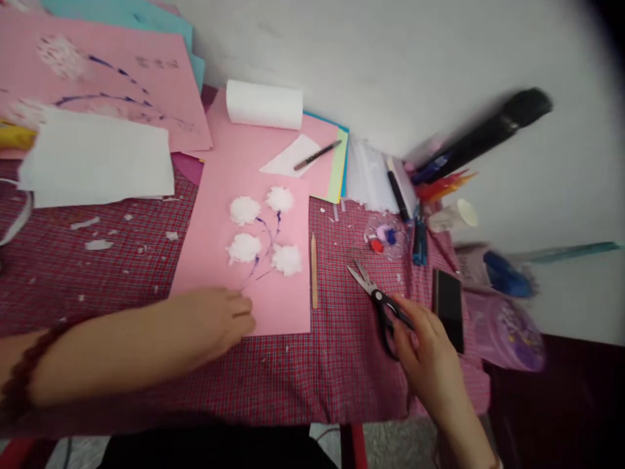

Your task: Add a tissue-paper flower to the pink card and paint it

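Observation:
A pink sheet (273, 299) lies on the red checked tablecloth, with several white tissue puffs (244, 210) and purple stems glued on it. My left hand (219, 319) rests on the sheet's lower left corner, fingers curled and pressed down on the paper. My right hand (422, 345) lies over the black handles of a pair of scissors (374, 293), fingers touching them; the blades point up and left, slightly apart. A wooden pencil (314, 270) lies just right of the sheet.
A black phone (448, 306) lies right of my hand, a purple container (508, 332) beyond it. Pens, a glue bottle (454, 215) and a small beads dish (388, 236) crowd the right. A tissue roll (263, 104), papers and a pen (316, 155) lie at the back. The table edge runs near.

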`<state>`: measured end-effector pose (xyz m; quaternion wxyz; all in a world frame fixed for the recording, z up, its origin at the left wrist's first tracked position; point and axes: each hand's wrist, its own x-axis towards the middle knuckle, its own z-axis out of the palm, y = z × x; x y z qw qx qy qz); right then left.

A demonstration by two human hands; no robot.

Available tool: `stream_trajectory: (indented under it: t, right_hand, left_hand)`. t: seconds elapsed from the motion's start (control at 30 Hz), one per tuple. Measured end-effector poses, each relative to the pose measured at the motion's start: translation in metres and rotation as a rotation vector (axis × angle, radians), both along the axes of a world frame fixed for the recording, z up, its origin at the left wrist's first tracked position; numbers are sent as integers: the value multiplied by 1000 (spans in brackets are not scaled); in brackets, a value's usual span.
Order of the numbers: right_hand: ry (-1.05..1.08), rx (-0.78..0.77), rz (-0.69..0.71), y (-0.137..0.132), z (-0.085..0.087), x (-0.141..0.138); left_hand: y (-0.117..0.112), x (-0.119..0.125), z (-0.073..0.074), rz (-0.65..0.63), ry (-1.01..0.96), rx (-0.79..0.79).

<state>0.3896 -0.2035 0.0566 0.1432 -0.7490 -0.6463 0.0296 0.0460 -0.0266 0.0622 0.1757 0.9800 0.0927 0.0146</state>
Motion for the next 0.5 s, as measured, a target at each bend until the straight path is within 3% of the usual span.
stream_trajectory:
  t: [0.1,0.23,0.37,0.5]
  right_hand:
    - [-82,-13,-77,-45,-22,21]
    - [-141,23,-43,-57,-49,28]
    - [-197,-44,-14,-38,-46,34]
    - [-255,-148,-106,-22,-33,42]
  left_hand:
    - [37,15,3,61,63,-127]
    - [79,41,3,182,-38,-54]
    - [93,63,-18,219,-31,24]
    - [92,71,-30,241,-73,63]
